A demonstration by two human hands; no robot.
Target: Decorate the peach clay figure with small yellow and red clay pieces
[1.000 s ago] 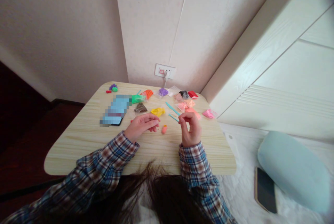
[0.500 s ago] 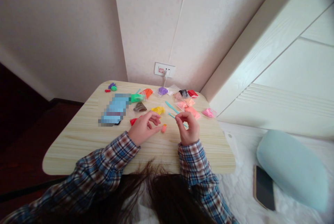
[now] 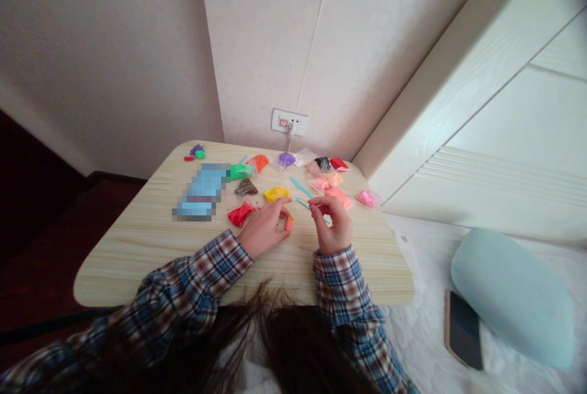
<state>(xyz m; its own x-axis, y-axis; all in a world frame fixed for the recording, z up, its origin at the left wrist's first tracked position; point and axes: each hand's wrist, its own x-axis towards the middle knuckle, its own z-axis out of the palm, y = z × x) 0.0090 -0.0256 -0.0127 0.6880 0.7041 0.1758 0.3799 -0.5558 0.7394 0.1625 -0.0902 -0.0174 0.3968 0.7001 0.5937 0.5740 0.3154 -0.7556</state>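
A small salmon-pink clay piece with a yellow top stands upright on the table. My left hand has its thumb and a bent finger closed around it, the index finger stretched out above. Beside it, my right hand makes a pinch with thumb and index finger; whatever is between the tips is too small to make out. A thin blue modelling tool lies partly behind the right hand. Yellow clay is just beyond my left hand, and an opened bag of red clay is at its left.
Farther back on the wooden table lie a blue plastic knife and several bags of coloured clay. A blurred-out phone-like object is at the left, with purple and green clay pieces behind it. A phone rests on the bed.
My left hand has shifted right and closed in on the salmon-pink clay piece, uncovering the red clay bag. The right hand keeps its pinch almost in place.
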